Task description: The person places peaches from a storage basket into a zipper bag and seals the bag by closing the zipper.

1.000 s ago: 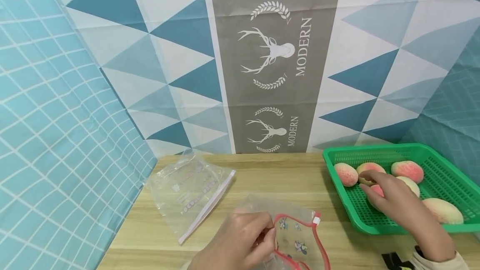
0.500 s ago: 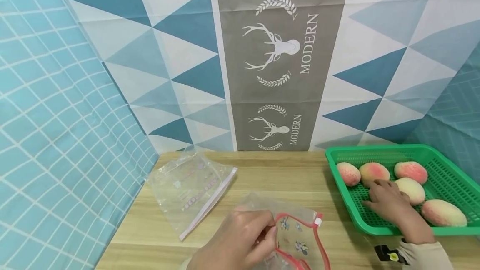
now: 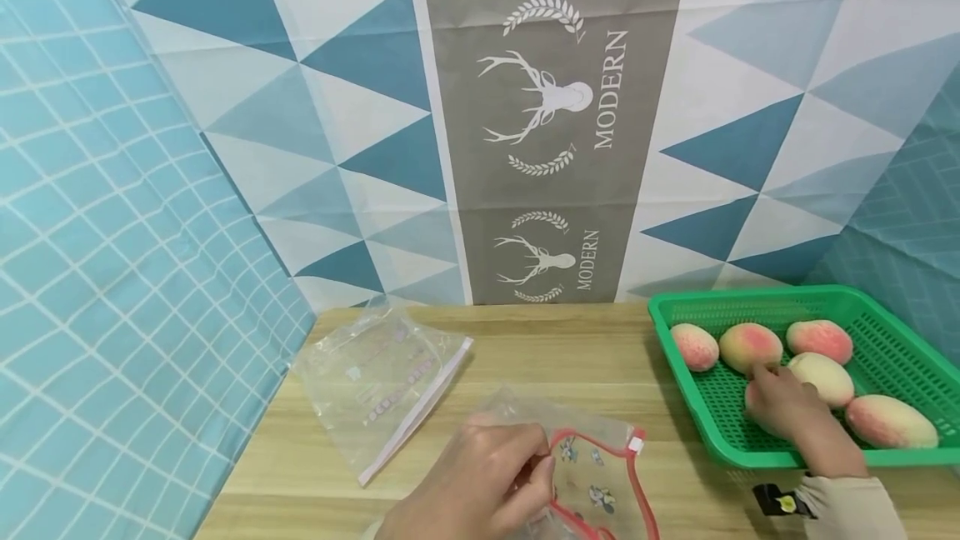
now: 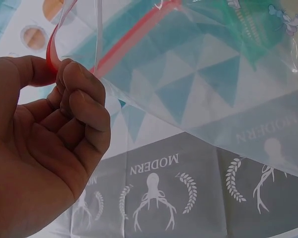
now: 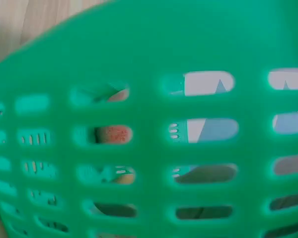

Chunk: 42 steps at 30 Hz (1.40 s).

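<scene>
My left hand (image 3: 476, 482) pinches the red-trimmed edge of a clear zip bag (image 3: 592, 473) with small cartoon prints. In the left wrist view, thumb and curled fingers hold the bag's red strip (image 4: 131, 42). Inside the green plastic basket (image 3: 712, 432), my right hand (image 3: 791, 411) reaches down with curled fingers around a peach, which it mostly covers. Around it lie other peaches: a pink-topped peach (image 3: 750, 347), a pale peach (image 3: 822, 379) and several more. Only the slotted basket wall (image 5: 154, 153) fills the right wrist view, hiding that hand's fingers.
Another clear bag (image 3: 382, 390) with a pale slider strip lies flat on the left of the wooden table (image 3: 555, 348). Patterned cloth (image 3: 555, 148) hangs behind the table, and blue checked cloth (image 3: 112, 273) stands at the left.
My right hand has lowered from above the peaches into the basket and closed around a peach at the near side. The left hand keeps holding the bag in the same place.
</scene>
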Tool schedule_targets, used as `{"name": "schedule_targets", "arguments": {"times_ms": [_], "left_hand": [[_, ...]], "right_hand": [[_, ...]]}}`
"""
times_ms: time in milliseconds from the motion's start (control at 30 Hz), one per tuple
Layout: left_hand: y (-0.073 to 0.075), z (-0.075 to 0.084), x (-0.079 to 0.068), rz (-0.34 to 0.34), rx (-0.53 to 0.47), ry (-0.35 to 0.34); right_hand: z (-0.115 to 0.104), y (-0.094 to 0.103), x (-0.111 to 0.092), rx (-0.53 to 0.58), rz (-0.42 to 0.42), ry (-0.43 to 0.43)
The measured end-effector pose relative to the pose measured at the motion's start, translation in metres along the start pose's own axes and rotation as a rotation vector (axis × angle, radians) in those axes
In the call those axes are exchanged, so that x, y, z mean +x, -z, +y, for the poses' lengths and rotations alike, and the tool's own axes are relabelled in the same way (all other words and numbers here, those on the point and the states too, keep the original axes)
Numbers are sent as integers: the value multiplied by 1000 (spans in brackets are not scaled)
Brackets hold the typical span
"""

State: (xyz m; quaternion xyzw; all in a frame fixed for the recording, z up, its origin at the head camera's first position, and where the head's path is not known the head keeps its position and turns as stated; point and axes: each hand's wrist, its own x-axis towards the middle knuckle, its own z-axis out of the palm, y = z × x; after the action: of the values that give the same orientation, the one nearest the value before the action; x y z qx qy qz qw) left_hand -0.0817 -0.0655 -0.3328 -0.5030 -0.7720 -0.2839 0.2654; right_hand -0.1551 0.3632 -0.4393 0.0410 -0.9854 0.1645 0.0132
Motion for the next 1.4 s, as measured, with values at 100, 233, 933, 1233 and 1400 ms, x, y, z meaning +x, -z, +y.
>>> {"name": "schedule_targets", "arguments": {"times_ms": [100,233,933,1233,1400], "left_hand": [[0,0,-1,2,7,3],[0,0,0,0,17,-6],[0,0,-1,-15,6,13],[-1,0,-2,-11,10,14],[-1,-1,-2,-6,22,2]], "right_hand": [[2,0,2,-11,4,36],[4,4,1,20,6,76],[-56,42,-18,30,336,195],[-82,53,-30,51,373,231],[-105,56,-41,89,425,309]]}}
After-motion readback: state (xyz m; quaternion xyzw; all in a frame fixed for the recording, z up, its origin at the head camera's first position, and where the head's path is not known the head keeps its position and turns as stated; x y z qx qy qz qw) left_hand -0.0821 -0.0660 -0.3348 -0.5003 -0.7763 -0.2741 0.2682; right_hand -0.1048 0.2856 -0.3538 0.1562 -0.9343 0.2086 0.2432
